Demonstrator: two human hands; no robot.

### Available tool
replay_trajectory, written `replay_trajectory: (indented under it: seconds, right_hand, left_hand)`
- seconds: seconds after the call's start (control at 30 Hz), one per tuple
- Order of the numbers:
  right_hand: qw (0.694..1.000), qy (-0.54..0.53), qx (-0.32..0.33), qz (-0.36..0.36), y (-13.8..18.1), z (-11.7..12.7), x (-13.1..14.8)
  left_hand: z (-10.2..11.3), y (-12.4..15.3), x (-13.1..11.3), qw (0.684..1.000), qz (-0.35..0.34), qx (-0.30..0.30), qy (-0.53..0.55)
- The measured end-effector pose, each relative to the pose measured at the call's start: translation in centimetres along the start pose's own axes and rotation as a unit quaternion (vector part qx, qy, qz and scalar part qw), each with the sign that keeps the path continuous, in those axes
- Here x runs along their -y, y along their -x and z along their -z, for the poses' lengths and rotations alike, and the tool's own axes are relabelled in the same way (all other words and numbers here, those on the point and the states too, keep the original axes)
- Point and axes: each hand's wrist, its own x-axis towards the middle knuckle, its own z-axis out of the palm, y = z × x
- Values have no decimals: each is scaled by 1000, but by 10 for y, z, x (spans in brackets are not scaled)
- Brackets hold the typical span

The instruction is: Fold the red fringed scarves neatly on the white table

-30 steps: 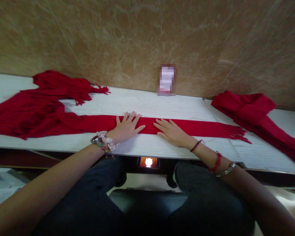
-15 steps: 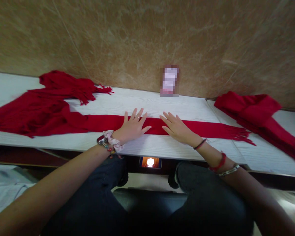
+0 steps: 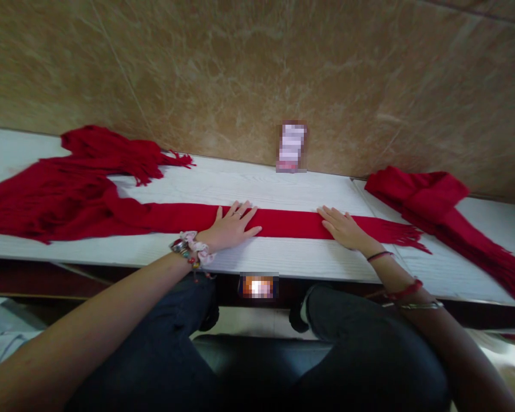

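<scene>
A long red scarf (image 3: 289,222) lies stretched flat along the white table (image 3: 257,186), folded into a narrow strip. Its fringed right end (image 3: 405,234) points right. My left hand (image 3: 232,226) rests flat on the strip near the middle, fingers spread. My right hand (image 3: 345,229) lies flat on the strip further right, close to the fringe, fingers extended. To the left the same scarf runs into a bunched red heap (image 3: 47,200).
Another red scarf (image 3: 438,209) lies in a heap at the table's right end. A small blurred card (image 3: 292,147) leans against the brown marble wall (image 3: 257,74). My knees sit under the table's front edge.
My right hand has slid to the right along the scarf, away from my left hand and toward the fringe. The left hand has stayed in place.
</scene>
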Motion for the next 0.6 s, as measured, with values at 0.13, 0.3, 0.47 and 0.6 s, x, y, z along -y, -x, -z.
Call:
replay_trajectory:
  seconds: [0.13, 0.3, 0.47, 0.6]
  right_hand:
    - [996, 27, -4, -81, 18, -5, -39]
    - [996, -15, -48, -67, 5, 12, -12]
    - [993, -57, -26, 103, -15, 24, 54]
    - [992, -44, 6, 121, -11, 18, 57]
  left_hand:
    - [-3, -1, 2, 1000, 2, -5, 5]
    - [0, -3, -4, 1000, -20, -19, -15]
    - [0, -11, -16, 996, -91, -13, -19]
    - [-1, -17, -17, 996, -87, 35, -10]
